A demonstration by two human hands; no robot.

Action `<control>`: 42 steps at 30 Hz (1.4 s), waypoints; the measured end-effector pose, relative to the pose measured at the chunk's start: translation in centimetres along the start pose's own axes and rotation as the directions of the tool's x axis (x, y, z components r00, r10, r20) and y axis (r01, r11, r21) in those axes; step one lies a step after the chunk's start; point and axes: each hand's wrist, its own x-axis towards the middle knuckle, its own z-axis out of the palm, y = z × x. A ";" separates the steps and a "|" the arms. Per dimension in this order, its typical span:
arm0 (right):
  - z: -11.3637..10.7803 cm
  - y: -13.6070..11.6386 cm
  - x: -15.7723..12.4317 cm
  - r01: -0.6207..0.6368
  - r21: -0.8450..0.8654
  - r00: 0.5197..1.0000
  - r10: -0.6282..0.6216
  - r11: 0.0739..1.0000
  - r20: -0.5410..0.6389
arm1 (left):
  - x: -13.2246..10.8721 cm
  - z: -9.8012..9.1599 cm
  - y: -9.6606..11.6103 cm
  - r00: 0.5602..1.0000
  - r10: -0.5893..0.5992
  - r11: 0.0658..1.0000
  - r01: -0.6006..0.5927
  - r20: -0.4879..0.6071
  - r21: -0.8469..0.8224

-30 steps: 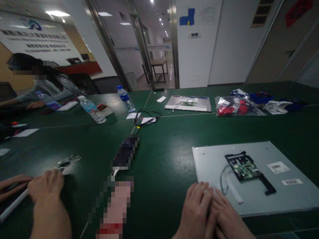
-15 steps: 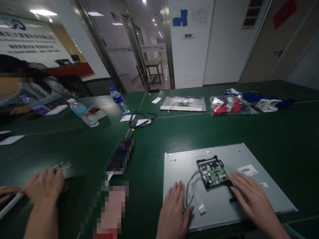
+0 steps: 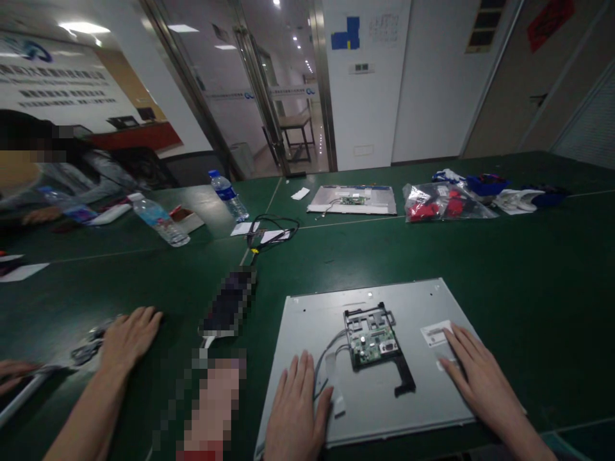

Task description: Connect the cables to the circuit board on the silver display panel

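Rests the left hand (image 3: 295, 410) palm down on the near left part of a big, flat, grey metal panel (image 3: 369, 413), with straight fingers side by side and thumb out, gripping nothing. Rests the right hand (image 3: 480, 374) on the panel's right side, also loose and palm down, with fingertips by a smooth white label (image 3: 436, 334). Shows, between both hands, a green circuit board (image 3: 372, 346) with tiny bumpy parts, set in a thin black frame (image 3: 404, 374) with a hooked leg. Has bendy grey wires (image 3: 331, 342) and a flat white ribbon (image 3: 335, 384) just beside the left hand. Has the panel lying flat on a smooth, dark green bench (image 3: 336, 262). Farther out, has a loop of thin black cable (image 3: 291, 224), clear plastic bottles (image 3: 161, 221), another thin panel (image 3: 353, 200) and a crinkly see-through bag (image 3: 444, 203) with red things inside.
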 end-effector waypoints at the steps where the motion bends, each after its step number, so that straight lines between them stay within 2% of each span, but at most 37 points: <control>1: 0.2 -0.3 0.0 0.009 0.005 1.000 -0.009 1.000 -0.009 | 0.0 0.0 0.0 1.000 -0.023 1.000 0.023 -0.005 0.002; 8: 0.4 -1.7 0.6 0.030 0.018 0.999 -0.030 0.999 -0.015 | 0.9 -0.8 0.7 0.991 -0.121 0.992 0.119 -0.050 -0.036; 14: 0.0 -2.6 1.1 0.049 0.018 0.999 -0.049 0.999 0.013 | 2.3 -1.8 1.1 0.997 -0.076 0.985 0.073 -0.014 -0.155; 18: -0.6 -2.9 1.2 0.015 0.016 0.999 -0.015 1.000 0.036 | 2.8 -2.5 1.3 0.998 -0.056 0.977 0.057 0.009 -0.207; 28: -0.7 -2.7 1.3 0.011 0.045 0.999 -0.013 0.999 0.039 | 3.1 -3.0 1.4 0.996 0.002 0.961 -0.026 -0.085 -0.276; 33: -0.5 -3.0 1.2 0.024 0.049 0.999 -0.026 0.999 0.040 | 3.3 -4.2 3.1 0.983 0.041 0.892 -0.117 -0.179 -0.436; 38: -0.6 -3.1 1.2 0.037 0.095 0.999 -0.037 0.995 0.001 | 3.6 -4.7 5.5 0.991 0.033 0.800 -0.105 -0.131 -0.591; 42: -1.9 -5.0 1.0 0.088 0.268 0.996 -0.079 0.959 -0.046 | 3.7 -4.6 6.7 0.993 0.054 0.755 -0.110 -0.106 -0.646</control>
